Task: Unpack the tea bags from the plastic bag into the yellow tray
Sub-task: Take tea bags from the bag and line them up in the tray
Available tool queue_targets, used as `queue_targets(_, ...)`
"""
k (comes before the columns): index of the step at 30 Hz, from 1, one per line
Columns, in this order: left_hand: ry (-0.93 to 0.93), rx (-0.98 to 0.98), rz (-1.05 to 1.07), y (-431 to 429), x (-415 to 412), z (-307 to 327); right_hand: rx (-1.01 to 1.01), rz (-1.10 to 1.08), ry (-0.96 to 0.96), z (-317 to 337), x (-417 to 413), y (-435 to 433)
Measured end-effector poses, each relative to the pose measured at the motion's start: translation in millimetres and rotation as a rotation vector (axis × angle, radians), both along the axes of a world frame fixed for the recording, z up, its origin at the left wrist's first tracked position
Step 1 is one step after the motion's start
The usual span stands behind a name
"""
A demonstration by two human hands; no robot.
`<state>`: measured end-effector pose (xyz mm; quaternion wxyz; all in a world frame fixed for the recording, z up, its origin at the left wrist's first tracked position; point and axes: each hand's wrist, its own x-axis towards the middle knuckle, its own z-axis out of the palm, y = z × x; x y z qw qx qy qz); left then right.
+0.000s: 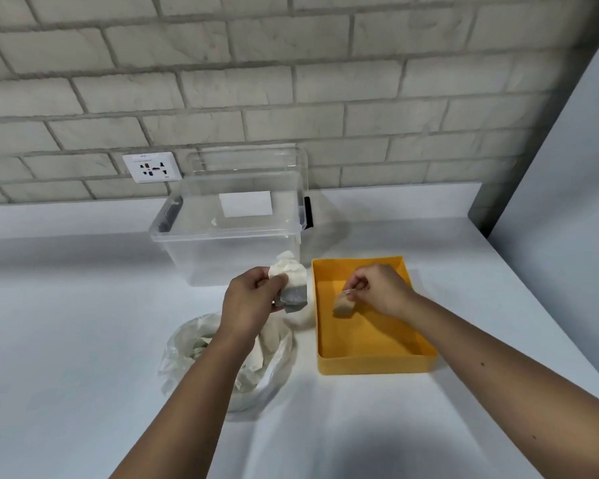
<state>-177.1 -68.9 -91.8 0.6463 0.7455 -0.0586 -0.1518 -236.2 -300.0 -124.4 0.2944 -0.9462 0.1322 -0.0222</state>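
Observation:
A clear plastic bag [187, 350] with several pale tea bags inside lies on the white counter, partly under my left forearm. My left hand [248, 299] grips a bunch of tea bags [293, 281] above the counter, between the bag and the yellow tray [374, 364]. My right hand [381, 288] is over the tray's far half and pinches one tea bag [343, 305], which hangs just above the tray floor. The rest of the tray floor shows bare yellow.
A clear plastic storage box [229, 250] with dark latches stands behind the hands, against the brick wall. A white wall socket [152, 167] is at its left. A grey panel [567, 167] borders the counter on the right.

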Motion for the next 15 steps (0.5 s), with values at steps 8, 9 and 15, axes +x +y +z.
queue_targets(8, -0.009, 0.062, -0.039, -10, 29, -18, -0.107, -0.116, -0.055, -24, 50, 7)
queue_targets(9, -0.002, 0.065, -0.046, -12, 32, -21, -0.136, -0.140, -0.082, -25, 53, 9)
queue_targets(15, 0.030, 0.101, -0.114, -17, 51, -30, -0.366, -0.151, -0.102, -31, 63, 19)
